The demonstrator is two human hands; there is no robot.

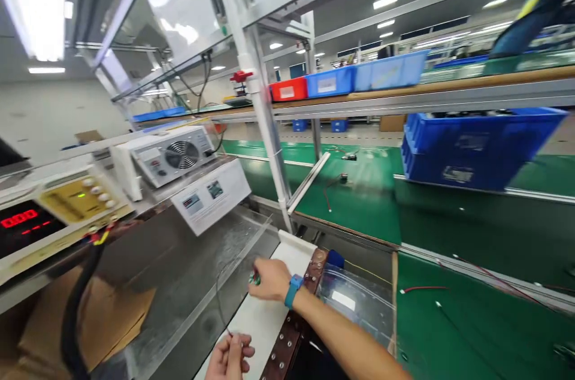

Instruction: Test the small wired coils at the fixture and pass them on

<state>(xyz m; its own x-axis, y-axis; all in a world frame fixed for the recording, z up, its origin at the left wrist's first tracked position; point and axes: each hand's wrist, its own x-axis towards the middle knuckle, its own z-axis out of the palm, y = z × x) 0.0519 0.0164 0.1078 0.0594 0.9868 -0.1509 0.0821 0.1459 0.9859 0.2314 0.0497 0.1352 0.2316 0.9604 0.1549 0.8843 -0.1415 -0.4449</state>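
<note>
My right hand (272,279), with a teal band at the wrist, is closed around a small green part (254,278). Most of that part is hidden by the fingers, so its kind is unclear. Lower down, my left hand (230,358) pinches a thin dark wire (218,291) between thumb and forefinger. The wire loops up from the left hand toward the right one; whether it joins the green part cannot be made out. Both hands are above a white strip (257,320) beside a brown rail with metal studs (284,341).
At left stand a power supply with red digits (27,221) and a grey fan unit (179,155). A thick black cable (74,314) hangs down. Wires lie on the green bench (359,194). Blue bins (471,152) stand at right; a metal post (265,110) rises ahead.
</note>
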